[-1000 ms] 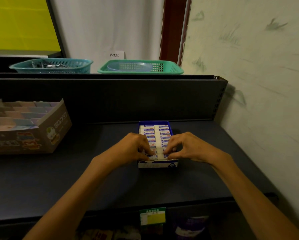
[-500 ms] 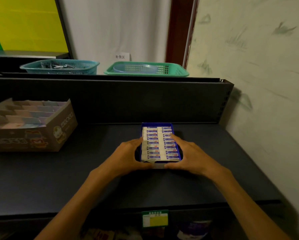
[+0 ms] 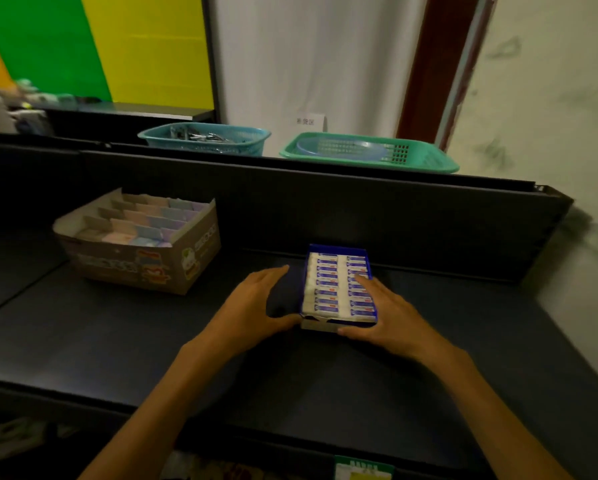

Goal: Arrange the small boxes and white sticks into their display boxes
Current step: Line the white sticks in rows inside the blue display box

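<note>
At far left on the dark shelf (image 3: 83, 341) sits a cardboard display box (image 3: 145, 251) with pastel packs in rows; the cartoon print and lettering on its side are too blurred for me to read. Behind it stand a teal basket (image 3: 204, 137) and a green basket (image 3: 366, 152), with a small white sign (image 3: 308, 122) whose characters I cannot make out. My left hand (image 3: 252, 310) lies flat, fingers straight, its thumb touching the near left corner of the blue display box (image 3: 337, 251). That box stands mid-shelf, filled with two rows of small boxes (image 3: 325, 289) bearing illegible blue labels. My right hand (image 3: 391, 313) rests against its right side, fingers extended over the edge.
</note>
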{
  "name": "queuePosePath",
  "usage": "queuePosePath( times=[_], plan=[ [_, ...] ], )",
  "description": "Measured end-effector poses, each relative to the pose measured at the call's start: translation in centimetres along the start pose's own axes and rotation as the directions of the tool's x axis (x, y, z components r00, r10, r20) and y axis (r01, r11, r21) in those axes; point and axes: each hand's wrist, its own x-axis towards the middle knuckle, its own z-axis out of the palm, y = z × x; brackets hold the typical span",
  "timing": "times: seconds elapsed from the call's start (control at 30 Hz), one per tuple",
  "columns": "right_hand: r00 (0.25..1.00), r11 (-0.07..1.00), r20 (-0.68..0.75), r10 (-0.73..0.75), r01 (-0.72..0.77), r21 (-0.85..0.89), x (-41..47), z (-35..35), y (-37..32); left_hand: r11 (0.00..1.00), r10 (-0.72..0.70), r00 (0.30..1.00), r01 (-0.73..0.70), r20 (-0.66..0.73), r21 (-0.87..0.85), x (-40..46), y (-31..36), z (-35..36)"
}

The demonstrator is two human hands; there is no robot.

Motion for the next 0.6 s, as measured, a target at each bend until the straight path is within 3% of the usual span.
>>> queuePosePath(
  times=[0.1, 0.17, 0.2, 0.33, 0.6],
  plan=[
    [0.999, 1.0, -0.036, 0.023, -0.023, -0.004, 0.6, 0.7, -0.5, 0.976, 0.181, 0.914, -0.123, -0.363, 0.179, -1.8, -3.9, -2.8],
    [0.999, 0.999, -0.035, 0.041, -0.041, -0.02, 1.0, 1.1, -1.1, 0.96, 0.193, 0.831, -0.049, -0.521, 0.277, -2.6, -6.8, -5.4],
    [0.998, 0.999, -0.034, 0.048, -0.049, -0.021, 1.3, 1.4, -1.4, 0.953, 0.164, 0.822, 0.01, -0.546, 0.302, -2.8, -8.3, -6.6],
    [0.997, 0.998, -0.051, 0.056, -0.056, 0.001, 2.1, 2.5, -3.3, 0.96, 0.02, 0.908, 0.1, -0.419, 0.263, -1.9, -13.0, -9.0],
    [0.988, 0.991, -0.085, 0.129, -0.124, 0.057, 3.4, 4.0, -6.8, 0.98, 0.195, 0.898, -0.168, -0.394, 0.103, 0.0, -14.1, -8.1]
  ],
)
